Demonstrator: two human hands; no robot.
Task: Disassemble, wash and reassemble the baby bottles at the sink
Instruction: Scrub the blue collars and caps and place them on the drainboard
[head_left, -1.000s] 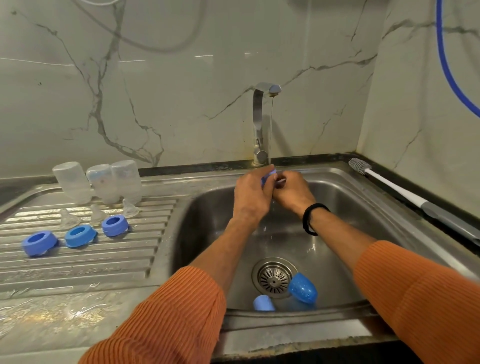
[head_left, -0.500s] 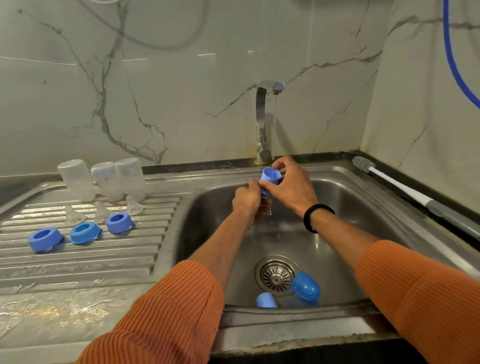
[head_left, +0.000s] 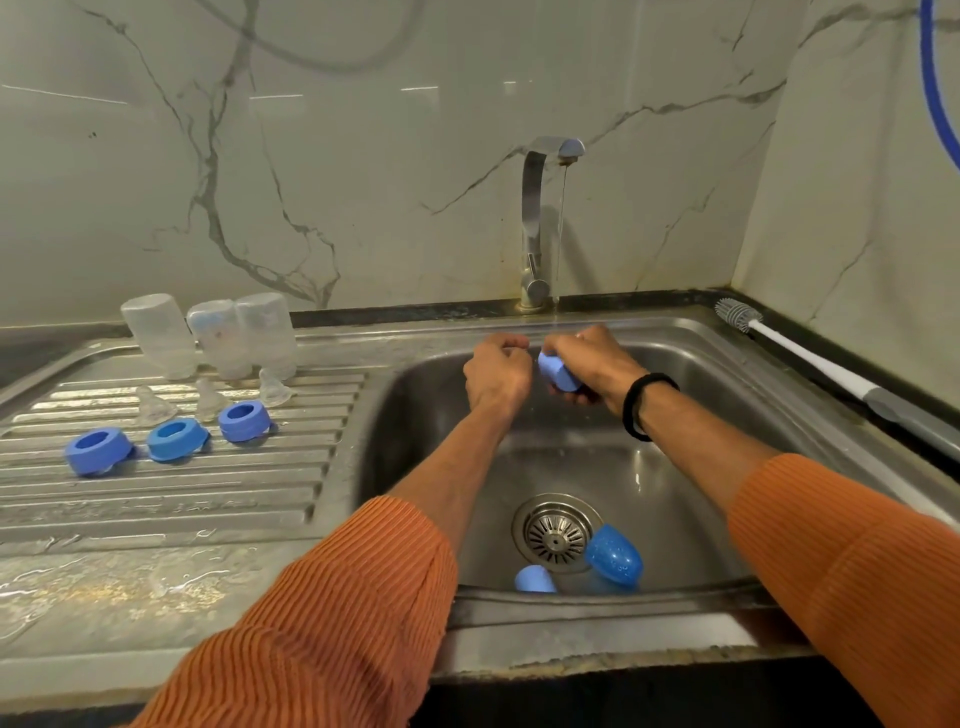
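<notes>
The blue cap (head_left: 558, 371) sits in the right hand (head_left: 597, 364), held under the thin water from the tap (head_left: 540, 218), likely to rinse it. The left hand (head_left: 496, 376) is curled just beside it; I cannot tell if it holds anything. Both arms reach out over the sink (head_left: 727, 467). Two more caps (head_left: 613, 558) wait by the drain (head_left: 553, 532).

Lighting is moderate and warm. Overhead light streaks reflect on the glossy marble wall (head_left: 363, 156) above the faucet (head_left: 537, 223). The sink basin (head_left: 675, 467) below the faucet is shadowed. Wide-angle distortion bends the edges; focus is sharp around the faucet.
</notes>
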